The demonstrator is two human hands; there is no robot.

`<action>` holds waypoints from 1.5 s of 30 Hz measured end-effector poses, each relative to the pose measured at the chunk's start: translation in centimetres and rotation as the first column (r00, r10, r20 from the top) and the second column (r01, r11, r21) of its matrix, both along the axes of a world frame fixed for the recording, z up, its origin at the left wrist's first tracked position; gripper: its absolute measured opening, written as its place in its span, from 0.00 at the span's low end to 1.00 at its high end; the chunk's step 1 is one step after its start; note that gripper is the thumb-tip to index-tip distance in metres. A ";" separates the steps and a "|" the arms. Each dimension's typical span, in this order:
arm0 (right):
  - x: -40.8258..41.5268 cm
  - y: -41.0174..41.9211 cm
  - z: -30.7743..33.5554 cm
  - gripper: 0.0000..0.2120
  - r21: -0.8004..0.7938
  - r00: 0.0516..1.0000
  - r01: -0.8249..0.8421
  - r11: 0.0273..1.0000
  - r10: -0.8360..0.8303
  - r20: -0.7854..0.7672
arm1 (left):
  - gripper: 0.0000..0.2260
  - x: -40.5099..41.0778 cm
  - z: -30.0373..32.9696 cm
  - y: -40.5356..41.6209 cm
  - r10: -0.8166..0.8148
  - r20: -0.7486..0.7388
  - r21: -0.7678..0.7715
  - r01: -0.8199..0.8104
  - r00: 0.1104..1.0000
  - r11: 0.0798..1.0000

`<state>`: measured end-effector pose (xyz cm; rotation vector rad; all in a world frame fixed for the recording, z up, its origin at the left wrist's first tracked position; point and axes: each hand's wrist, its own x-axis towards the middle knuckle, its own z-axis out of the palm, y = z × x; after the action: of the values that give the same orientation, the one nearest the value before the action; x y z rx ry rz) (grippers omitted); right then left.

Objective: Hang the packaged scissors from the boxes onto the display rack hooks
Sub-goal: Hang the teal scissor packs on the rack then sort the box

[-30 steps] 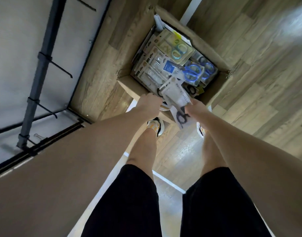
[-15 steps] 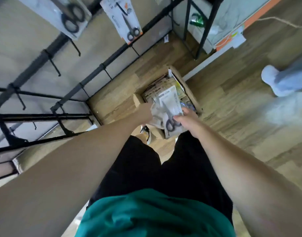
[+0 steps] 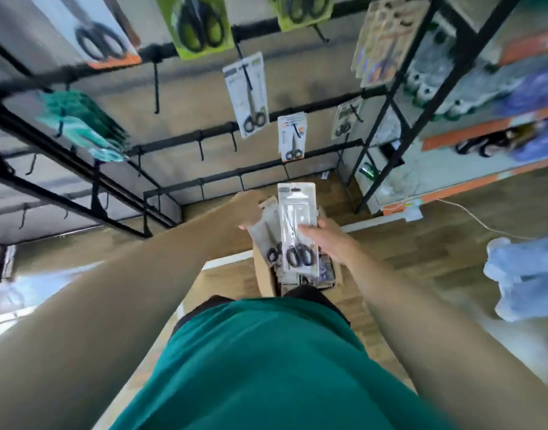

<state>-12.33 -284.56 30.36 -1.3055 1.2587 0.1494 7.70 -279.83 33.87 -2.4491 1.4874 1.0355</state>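
Observation:
My right hand [image 3: 325, 240] grips a white pack of black-handled scissors [image 3: 297, 225], held upright in front of me. Just left of it, my left hand [image 3: 248, 209] holds a small stack of similar scissor packs [image 3: 266, 240]. Under both hands the cardboard box [image 3: 265, 277] on the floor shows more packs. Ahead stands the black display rack [image 3: 210, 131] with several bare hooks [image 3: 201, 150]. Scissor packs hang on it: a long white one [image 3: 248, 94], a smaller one [image 3: 292, 138], and green ones [image 3: 198, 23] higher up.
Teal packs [image 3: 83, 122] hang at the rack's left. A black shelf unit [image 3: 400, 113] with goods stands to the right. Another person's pale blue clothing [image 3: 527, 274] is at the far right, near a white cable [image 3: 471, 218] on the wooden floor.
I have straightened up from the box: both hands rose with the scissor packs, and the view lifted from the floor to the rack with its hanging packs.

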 end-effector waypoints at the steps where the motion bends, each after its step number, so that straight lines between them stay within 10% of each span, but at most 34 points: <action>1: 0.7 0.3 0.8 0.30 -0.024 1.000 -0.009 1.000 0.009 0.004 | 0.08 1.1 0.5 0.5 0.014 0.006 -0.008 -0.014 1.000 1.000; 10: 7.4 6.0 3.4 0.28 -0.267 0.996 -0.035 0.963 0.055 0.065 | 0.09 6.8 6.1 7.2 0.057 -0.041 -0.078 -0.060 0.998 0.995; 14: 9.8 9.0 5.7 0.09 -0.327 0.984 -0.063 0.943 0.114 0.140 | 0.13 8.4 7.6 10.4 0.086 -0.039 -0.123 -0.091 0.995 0.988; 25: 12.9 12.9 8.6 0.25 -0.448 0.992 0.122 0.886 -0.094 0.085 | 0.12 11.2 9.6 12.2 -0.007 0.079 -0.254 0.027 0.997 0.967; 45: 13.1 -4.4 10.8 0.12 -0.590 0.983 0.129 0.797 -0.023 0.184 | 0.14 9.6 13.4 -0.5 0.090 0.266 -0.402 0.026 0.960 0.915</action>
<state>0.72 -289.01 41.20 -1.7621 1.2546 -0.4549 17.26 -280.33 47.27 -2.7469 1.7008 0.3791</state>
